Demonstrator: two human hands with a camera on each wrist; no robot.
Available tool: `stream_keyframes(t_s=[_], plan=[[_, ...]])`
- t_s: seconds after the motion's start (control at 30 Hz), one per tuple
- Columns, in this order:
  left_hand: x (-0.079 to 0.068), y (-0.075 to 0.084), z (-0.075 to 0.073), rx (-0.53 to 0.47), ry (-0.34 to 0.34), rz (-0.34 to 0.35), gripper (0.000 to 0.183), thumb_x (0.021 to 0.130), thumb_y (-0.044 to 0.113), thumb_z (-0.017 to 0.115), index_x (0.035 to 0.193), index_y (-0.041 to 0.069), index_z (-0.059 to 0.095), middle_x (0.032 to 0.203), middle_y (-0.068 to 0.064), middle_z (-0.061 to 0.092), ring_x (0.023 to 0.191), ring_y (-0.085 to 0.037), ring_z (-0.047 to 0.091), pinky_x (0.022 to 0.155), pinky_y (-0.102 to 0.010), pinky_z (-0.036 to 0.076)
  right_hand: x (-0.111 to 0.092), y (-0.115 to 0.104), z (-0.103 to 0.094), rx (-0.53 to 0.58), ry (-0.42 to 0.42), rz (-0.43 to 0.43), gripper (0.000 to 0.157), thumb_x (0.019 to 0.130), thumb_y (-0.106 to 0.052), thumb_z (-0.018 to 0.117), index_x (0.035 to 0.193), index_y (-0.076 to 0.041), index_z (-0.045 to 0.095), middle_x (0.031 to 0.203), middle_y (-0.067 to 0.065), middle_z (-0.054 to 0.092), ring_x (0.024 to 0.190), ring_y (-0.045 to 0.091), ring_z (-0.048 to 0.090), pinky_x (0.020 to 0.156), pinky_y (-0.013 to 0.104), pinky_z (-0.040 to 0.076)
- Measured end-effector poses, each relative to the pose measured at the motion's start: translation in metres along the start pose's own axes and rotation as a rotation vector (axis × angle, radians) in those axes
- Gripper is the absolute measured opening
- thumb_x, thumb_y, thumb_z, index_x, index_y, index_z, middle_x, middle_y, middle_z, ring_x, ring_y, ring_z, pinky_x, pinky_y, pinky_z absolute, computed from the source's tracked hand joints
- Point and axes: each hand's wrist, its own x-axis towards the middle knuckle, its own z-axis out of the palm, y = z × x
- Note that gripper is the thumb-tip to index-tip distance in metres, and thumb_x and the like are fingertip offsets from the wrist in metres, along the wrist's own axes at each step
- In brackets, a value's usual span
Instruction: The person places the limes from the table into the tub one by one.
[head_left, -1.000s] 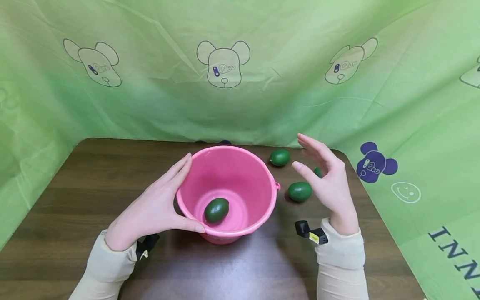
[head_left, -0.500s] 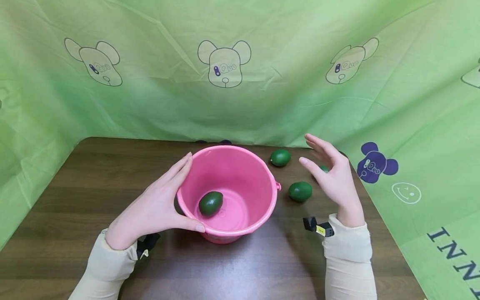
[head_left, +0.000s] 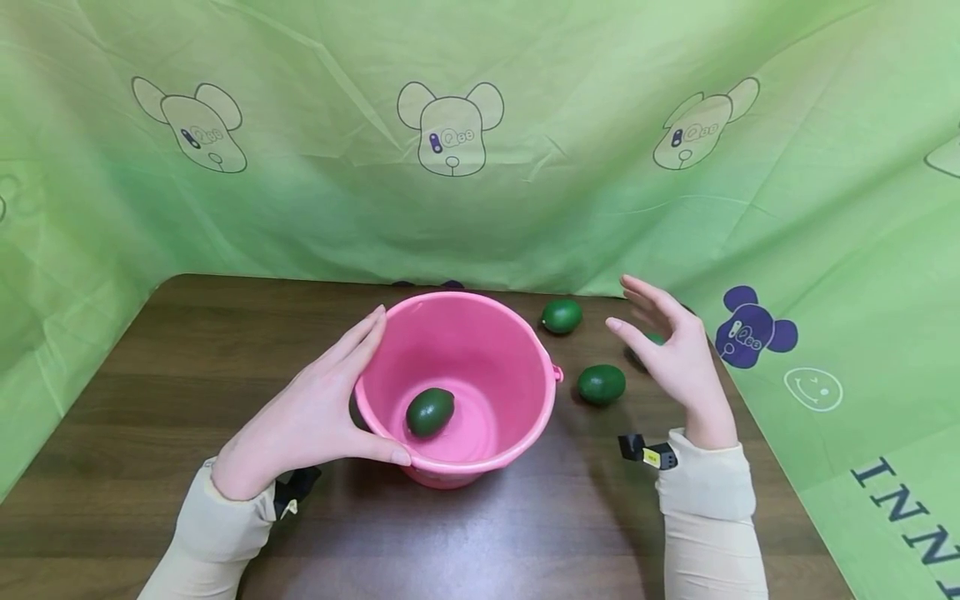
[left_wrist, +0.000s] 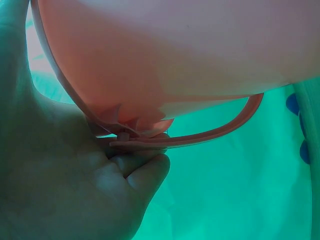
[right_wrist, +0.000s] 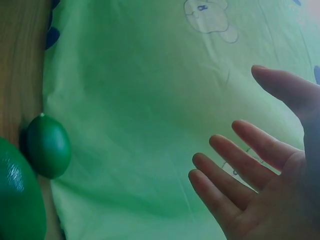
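A pink bucket (head_left: 517, 350) stands mid-table, its mouth facing up. My left hand (head_left: 307, 417) grips its left side, thumb on the near rim and fingers along the far left. In the left wrist view some fingers curl beneath the rim by the joint of the bucket's handle (left_wrist: 220, 133). One dark green lime (head_left: 430, 412) lies on the bucket floor. My right hand (head_left: 678, 358) hovers right of the bucket, fingers spread, holding nothing. Near it lie a lime (head_left: 602, 384), a farther lime (head_left: 562, 317), and another lime (head_left: 655, 339) partly hidden behind the hand.
The brown wooden table (head_left: 225, 333) has rounded far corners. A green printed cloth (head_left: 540, 217) hangs right behind it and along both sides. A small lug (head_left: 558, 373) sticks out from the bucket's right rim.
My right hand has drifted to the right, away from the bucket, and slightly nearer. Inside the bucket the lime has rolled left, then partly back. My left hand stays on the rim.
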Motion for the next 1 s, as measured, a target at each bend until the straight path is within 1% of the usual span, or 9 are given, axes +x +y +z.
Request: stream_keyframes(t_s=[0.1,0.2,0.4,0.5,0.73,0.87,1.0], plan=[[0.0,0.0,0.0,0.0,0.0,0.0,0.142,0.057,0.083,0.079,0.165,0.021,0.01,0.168,0.017,0.001,0.152,-0.015,0.016,0.113,-0.048,0.034,0.0,0.003,-0.002,-0.008,-0.022,0.032,0.063,0.093,-0.014,0.078,0.15,-0.019,0.053,0.147,0.004,0.055,0.131,0.02,0.054,0.103,0.026,0.044],[0.0,0.0,0.0,0.001,0.0,-0.001,0.142,0.057,0.083,0.079,0.165,0.021,0.01,0.168,0.017,0.001,0.152,-0.015,0.015,0.113,-0.048,0.034,0.001,0.006,-0.003,-0.02,-0.059,0.063,0.065,0.092,-0.016,0.079,0.151,-0.019,0.052,0.149,0.003,0.053,0.134,0.025,0.051,0.105,0.029,0.044],[0.0,0.0,0.0,-0.004,0.002,0.001,0.142,0.057,0.082,0.08,0.165,0.022,0.01,0.168,0.017,0.002,0.152,-0.014,0.015,0.113,-0.048,0.035,0.002,0.016,-0.004,-0.059,-0.157,0.114,0.068,0.094,-0.023,0.078,0.154,-0.018,0.047,0.153,0.005,0.047,0.136,0.032,0.048,0.108,0.048,0.041],[-0.001,0.0,0.001,-0.008,0.004,0.002,0.141,0.058,0.082,0.08,0.165,0.022,0.009,0.168,0.017,0.002,0.151,-0.014,0.015,0.112,-0.047,0.036,0.002,0.019,-0.005,-0.075,-0.184,0.117,0.07,0.093,-0.025,0.078,0.155,-0.015,0.046,0.153,0.01,0.047,0.136,0.036,0.047,0.108,0.052,0.04],[-0.001,-0.001,0.001,-0.006,0.008,0.007,0.142,0.057,0.082,0.08,0.165,0.022,0.009,0.168,0.017,0.001,0.151,-0.015,0.016,0.112,-0.047,0.036,0.0,0.024,-0.004,-0.094,-0.225,0.118,0.07,0.094,-0.029,0.077,0.155,-0.012,0.046,0.15,0.019,0.048,0.135,0.041,0.047,0.108,0.056,0.038],[0.0,-0.001,0.001,0.001,0.007,0.009,0.142,0.057,0.082,0.079,0.165,0.021,0.009,0.168,0.017,0.001,0.151,-0.015,0.017,0.112,-0.047,0.036,-0.001,0.03,-0.003,-0.109,-0.271,0.116,0.071,0.095,-0.031,0.076,0.155,-0.01,0.044,0.152,0.019,0.047,0.134,0.045,0.047,0.107,0.059,0.038],[0.0,-0.001,0.001,0.004,0.0,0.005,0.141,0.058,0.082,0.079,0.165,0.022,0.008,0.168,0.017,0.001,0.151,-0.016,0.018,0.112,-0.048,0.037,-0.003,0.036,-0.001,-0.112,-0.332,0.155,0.072,0.095,-0.035,0.075,0.155,-0.01,0.044,0.154,0.015,0.046,0.136,0.042,0.046,0.108,0.058,0.037]])
